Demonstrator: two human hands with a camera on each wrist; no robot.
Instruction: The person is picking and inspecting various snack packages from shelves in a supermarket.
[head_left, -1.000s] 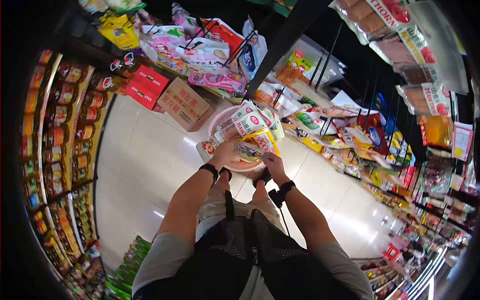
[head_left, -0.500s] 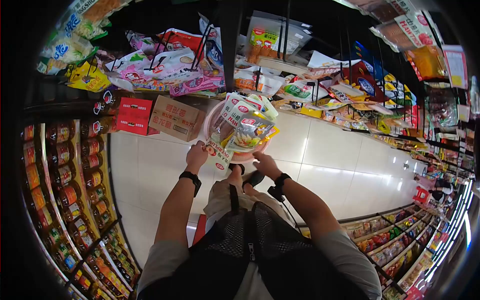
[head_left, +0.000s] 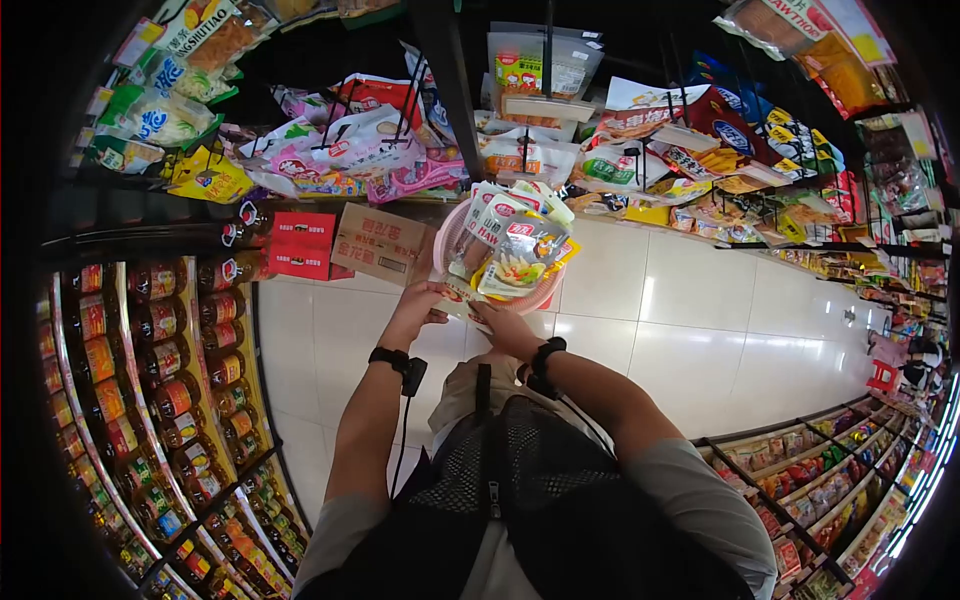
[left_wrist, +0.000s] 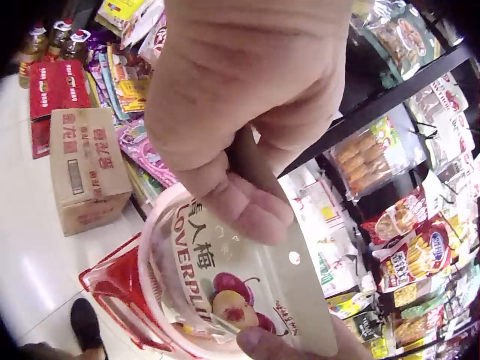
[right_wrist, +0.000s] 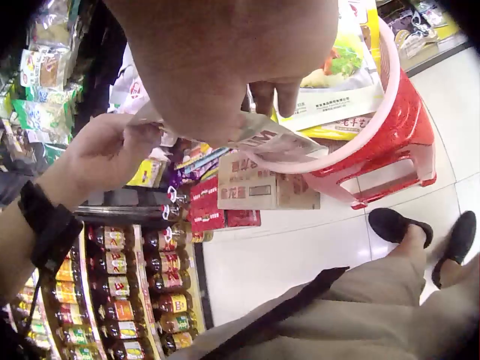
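Observation:
Both hands hold a plum snack bag (left_wrist: 251,281), pale with pictured plums, at the near side of a pink basket (head_left: 548,292). My left hand (head_left: 415,308) pinches the bag's top edge between curled fingers and thumb. Over the opposite corner, my right hand (head_left: 508,330) grips it, its thumb (left_wrist: 259,343) lying on the front in the left wrist view. In the head view the hands cover much of the bag. A grey-and-yellow pouch (head_left: 522,262) lies on top of the basket's pile, beside a hawthorn bag (head_left: 478,232).
The basket stands on a red stool (right_wrist: 382,161). Left of it are a cardboard box (head_left: 382,243) and a red box (head_left: 302,243). Hanging snack bags (head_left: 625,165) line the rack ahead; bottled jars (head_left: 165,330) fill shelves at left. Tiled floor (head_left: 690,290) spreads to the right.
The grey-and-yellow pouch went from the hands onto the basket's pile. My left hand then took the plum bag's edge, and my right hand moved left to grip it too. The view turned.

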